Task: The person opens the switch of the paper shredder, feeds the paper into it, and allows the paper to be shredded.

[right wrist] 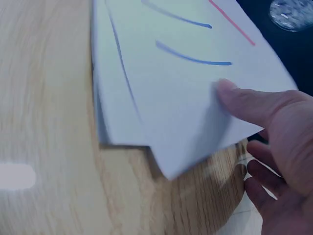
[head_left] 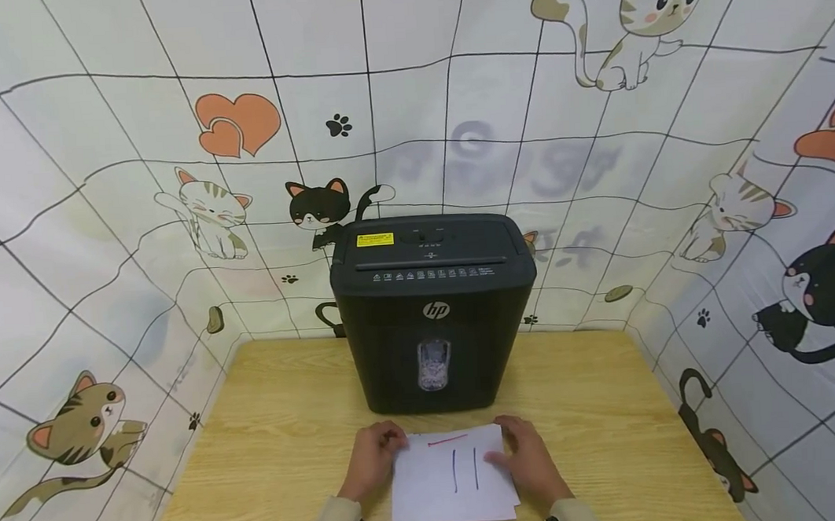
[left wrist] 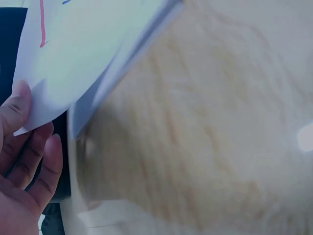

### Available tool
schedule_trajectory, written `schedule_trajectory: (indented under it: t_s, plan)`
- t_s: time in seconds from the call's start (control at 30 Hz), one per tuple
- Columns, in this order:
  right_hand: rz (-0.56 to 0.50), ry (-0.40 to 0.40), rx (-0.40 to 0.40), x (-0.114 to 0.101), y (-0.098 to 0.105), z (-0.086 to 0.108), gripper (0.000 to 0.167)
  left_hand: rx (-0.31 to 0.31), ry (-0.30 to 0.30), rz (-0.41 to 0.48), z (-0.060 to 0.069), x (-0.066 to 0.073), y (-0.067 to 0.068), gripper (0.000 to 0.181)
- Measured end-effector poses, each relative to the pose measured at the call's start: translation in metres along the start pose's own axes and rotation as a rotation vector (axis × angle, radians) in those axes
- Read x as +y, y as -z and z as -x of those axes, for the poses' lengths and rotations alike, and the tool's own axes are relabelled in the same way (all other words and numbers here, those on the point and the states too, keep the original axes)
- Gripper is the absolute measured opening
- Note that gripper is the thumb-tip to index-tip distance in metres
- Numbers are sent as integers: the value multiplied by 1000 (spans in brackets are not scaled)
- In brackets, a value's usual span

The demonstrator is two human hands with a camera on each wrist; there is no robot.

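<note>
A small stack of white paper (head_left: pixel 443 479) lies on the table before a black HP shredder (head_left: pixel 434 315). The top sheet carries one red line and two blue lines. My left hand (head_left: pixel 374 459) pinches the sheet's upper left corner; in the left wrist view that hand (left wrist: pixel 27 152) has its thumb on top and fingers beneath the paper (left wrist: pixel 73 54). On the right edge, my right hand (head_left: pixel 530 459) holds the paper; in the right wrist view the right thumb (right wrist: pixel 249 103) lies on the top sheet (right wrist: pixel 186 98), with the other fingers below the edge.
The wooden table (head_left: pixel 271 441) extends to both sides of the paper. A cloth (head_left: pixel 409 103) printed with cats and grid lines surrounds the table behind and at the sides. The shredder's small window (head_left: pixel 433 366) shows paper shreds.
</note>
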State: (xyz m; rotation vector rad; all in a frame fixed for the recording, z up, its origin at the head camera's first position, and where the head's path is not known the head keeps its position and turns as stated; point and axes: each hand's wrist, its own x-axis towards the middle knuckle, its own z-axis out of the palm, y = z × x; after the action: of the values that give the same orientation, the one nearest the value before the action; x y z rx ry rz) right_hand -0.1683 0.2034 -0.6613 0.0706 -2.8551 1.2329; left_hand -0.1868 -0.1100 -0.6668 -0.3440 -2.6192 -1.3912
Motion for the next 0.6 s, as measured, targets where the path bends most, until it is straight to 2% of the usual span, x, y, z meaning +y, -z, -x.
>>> schedule_trajectory:
  t_s: [0.07, 0.2, 0.43, 0.6]
  plan:
    - [-46, -44, 32, 0, 2, 0, 38, 0, 7, 37, -1, 3, 2, 9]
    - [-143, -124, 80, -2, 7, -1, 10, 5, 62, 127, -4, 11, 7, 7]
    - [-224, -160, 122, -15, 19, -3, 4, 26, 251, 280, -8, 23, 15, 22]
    - [-257, -172, 143, -28, 27, -2, 11, 84, 315, 328, -10, 32, 19, 24]
